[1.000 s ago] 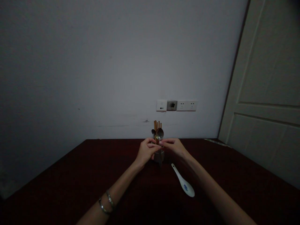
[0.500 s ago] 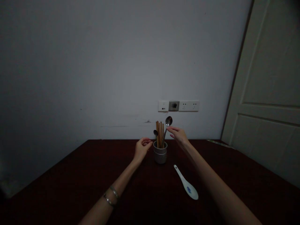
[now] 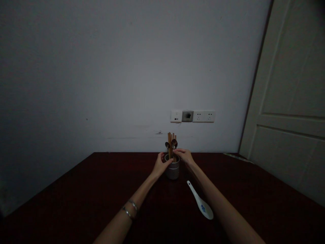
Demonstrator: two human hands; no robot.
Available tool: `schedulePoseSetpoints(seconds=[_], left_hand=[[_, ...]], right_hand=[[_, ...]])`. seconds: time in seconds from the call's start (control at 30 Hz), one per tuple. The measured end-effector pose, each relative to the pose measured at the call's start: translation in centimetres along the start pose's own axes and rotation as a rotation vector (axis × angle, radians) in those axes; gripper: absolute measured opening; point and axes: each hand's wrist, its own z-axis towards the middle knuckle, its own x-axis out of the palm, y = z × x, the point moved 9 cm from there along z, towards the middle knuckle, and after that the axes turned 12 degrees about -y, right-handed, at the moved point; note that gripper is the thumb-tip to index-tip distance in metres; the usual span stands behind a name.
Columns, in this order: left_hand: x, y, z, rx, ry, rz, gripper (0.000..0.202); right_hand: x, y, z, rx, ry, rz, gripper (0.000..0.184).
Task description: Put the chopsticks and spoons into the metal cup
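Observation:
A small grey cup (image 3: 173,171) stands near the table's far edge, holding several wooden chopsticks (image 3: 169,141) and two metal spoons (image 3: 174,143). My left hand (image 3: 160,165) is curled against the cup's left side, thumb on its rim. My right hand (image 3: 184,156) hovers at the rim's right, its fingers pinched around the handle of the nearer metal spoon, which stands in the cup. A white ceramic spoon (image 3: 200,202) with a blue mark lies on the table to the right, under my right forearm.
The dark red table (image 3: 76,200) runs to a pale wall with a row of sockets (image 3: 193,116). A white door (image 3: 291,101) stands at the right. Two bracelets (image 3: 130,208) circle my left wrist. The room is dim.
My right hand has come down from its raised position, lowering the metal spoon back into the cup. My left hand moved right, from beside the cup onto its side.

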Motion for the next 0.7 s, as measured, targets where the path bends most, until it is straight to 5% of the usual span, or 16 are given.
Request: schedulePoseSetpoints(seconds=[0.7], left_hand=[[1.6, 0.7, -0.4, 0.033, 0.112, 0.005, 0.057]], right_hand=[[0.5, -1.6, -0.1, -0.14, 0.01, -0.289, 0.011]])
